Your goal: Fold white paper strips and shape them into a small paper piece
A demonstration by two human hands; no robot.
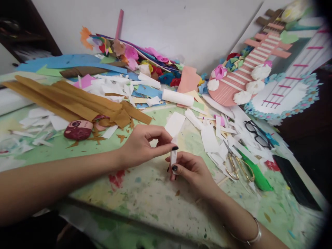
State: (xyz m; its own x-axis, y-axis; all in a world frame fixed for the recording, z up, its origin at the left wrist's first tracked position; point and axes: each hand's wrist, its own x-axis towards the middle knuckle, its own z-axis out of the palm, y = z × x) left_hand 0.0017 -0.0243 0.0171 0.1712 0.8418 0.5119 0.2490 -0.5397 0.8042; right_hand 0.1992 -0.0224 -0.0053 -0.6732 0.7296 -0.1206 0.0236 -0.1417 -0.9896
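You have a narrow white strip (173, 156) upright in front of you, over the near part of the table (155, 193); your left hand (141, 147) pinches it near the top between thumb and fingers, while your right hand (198, 173) closes on it lower down, thumb against its face. The step in hand looks like shaping or steadying the strip between two pinches; any shift of grip calls for one hand to hold firm while the other eases along, lightly enough not to crush it.

The strip looks thin, soft and slightly creased, perhaps folded or rolled; its inner layers are hidden by your fingers. From it, a flat, pale sheet (175, 123) lies at twelve o'clock, just behind your left hand; farther that way is a smooth white roll (177, 98). At ten o'clock, long brown paper (75, 103) spreads in ridged bands with ragged scraps; near it sits a rounded maroon case (79, 130). Toward one to two o'clock stands a salmon paper guitar (221, 90), with straight white bars and puffy, crumpled blooms; at three o'clock, gold-handled scissors (233, 154) lie among angular white offcuts, beside a glossy green piece (259, 178); black glasses (255, 133) rest toward two o'clock.
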